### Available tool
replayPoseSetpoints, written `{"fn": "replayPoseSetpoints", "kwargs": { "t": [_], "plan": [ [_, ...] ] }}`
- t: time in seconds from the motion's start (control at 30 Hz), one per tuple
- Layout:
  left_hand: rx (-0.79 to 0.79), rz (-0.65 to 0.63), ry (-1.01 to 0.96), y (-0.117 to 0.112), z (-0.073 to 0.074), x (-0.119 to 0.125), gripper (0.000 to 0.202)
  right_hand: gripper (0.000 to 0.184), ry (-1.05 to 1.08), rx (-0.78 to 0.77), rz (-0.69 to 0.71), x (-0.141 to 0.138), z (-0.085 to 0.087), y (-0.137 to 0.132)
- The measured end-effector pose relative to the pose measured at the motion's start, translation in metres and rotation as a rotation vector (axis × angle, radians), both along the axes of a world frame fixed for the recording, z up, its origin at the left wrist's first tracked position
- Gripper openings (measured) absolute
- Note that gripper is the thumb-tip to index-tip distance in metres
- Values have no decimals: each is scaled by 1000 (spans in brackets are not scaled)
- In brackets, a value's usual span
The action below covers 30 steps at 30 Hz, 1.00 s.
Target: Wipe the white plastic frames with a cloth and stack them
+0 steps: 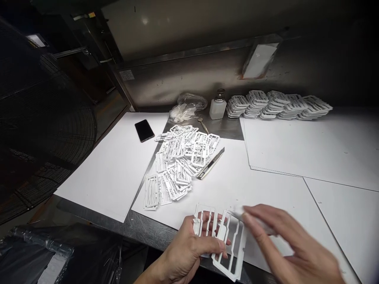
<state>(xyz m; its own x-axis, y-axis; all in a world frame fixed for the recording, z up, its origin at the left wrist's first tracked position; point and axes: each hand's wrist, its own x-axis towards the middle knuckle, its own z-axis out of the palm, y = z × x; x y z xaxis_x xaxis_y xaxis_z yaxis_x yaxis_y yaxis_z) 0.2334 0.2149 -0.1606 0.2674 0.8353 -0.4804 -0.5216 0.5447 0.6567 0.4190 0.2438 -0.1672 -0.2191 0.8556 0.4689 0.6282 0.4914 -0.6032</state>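
My left hand [189,248] grips a white plastic frame [237,272] with slots between thin bars, its thumb pressed on one edge. A second white slotted piece [196,225] shows behind the fingers of that hand. My right hand [296,248] is closed in a pinch at the upper right corner of the held frame. Something pale and blurred sits at its fingertips, and I cannot make out what it is. Beyond the hands lies a loose heap of similar white frames [174,148], with a dark-handled slim tool [211,163] along its right side.
Neat stacks of white frames [256,103] line the back wall beside a white bottle with a metal top [218,108]. A crumpled plastic bag [189,106], a small metal tool [203,125] and a phone [144,130] lie farther left. White sheets [314,146] cover the metal bench. A large fan guard [65,110] stands left.
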Motion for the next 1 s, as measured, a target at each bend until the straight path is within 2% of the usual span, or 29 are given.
{"fn": "replayPoseSetpoints", "kwargs": {
  "t": [0.03, 0.07, 0.17, 0.2, 0.23, 0.33, 0.4, 0.47, 0.57, 0.63, 0.73, 0.9, 1.0],
  "plan": [
    [10, 2, -1, 0, 0, 0, 26, 18, -9, 5, 52, 1, -1, -1],
    [10, 7, -2, 0, 0, 0, 26, 19, -31, 5, 41, 4, -3, -1],
    [-50, 38, -10, -2, 0, -2, 28, 21, -106, -50, -227, 19, -7, -2],
    [-68, 41, -13, -2, -1, -2, 29, 23, -110, -80, -282, 22, -7, -3],
    [-78, 43, -13, -1, -1, -2, 29, 23, -97, -92, -280, 24, -7, -4],
    [-47, 16, 1, 0, 1, 0, 28, 16, -17, -47, -120, 12, -4, -8],
    [-1, 1, 14, 2, 3, 2, 26, 18, 35, -11, -26, -3, -1, -10],
    [37, 1, 17, 3, 4, 2, 22, 22, 39, -26, 79, -14, 2, -11],
    [56, 6, 15, 3, 3, 2, 18, 21, -2, -90, 271, -17, 5, -10],
    [51, -1, 34, 3, 2, 1, 20, 16, -3, -98, 248, -14, 6, -9],
    [48, 3, 45, 3, 1, 1, 21, 16, 79, -75, 128, -12, 6, -5],
    [-10, -7, -4, 4, -1, -2, 24, 15, 49, -241, 285, -12, 10, 0],
    [-38, -22, -44, 7, -4, -4, 28, 14, 24, -253, 220, -9, 12, 0]
  ]
}}
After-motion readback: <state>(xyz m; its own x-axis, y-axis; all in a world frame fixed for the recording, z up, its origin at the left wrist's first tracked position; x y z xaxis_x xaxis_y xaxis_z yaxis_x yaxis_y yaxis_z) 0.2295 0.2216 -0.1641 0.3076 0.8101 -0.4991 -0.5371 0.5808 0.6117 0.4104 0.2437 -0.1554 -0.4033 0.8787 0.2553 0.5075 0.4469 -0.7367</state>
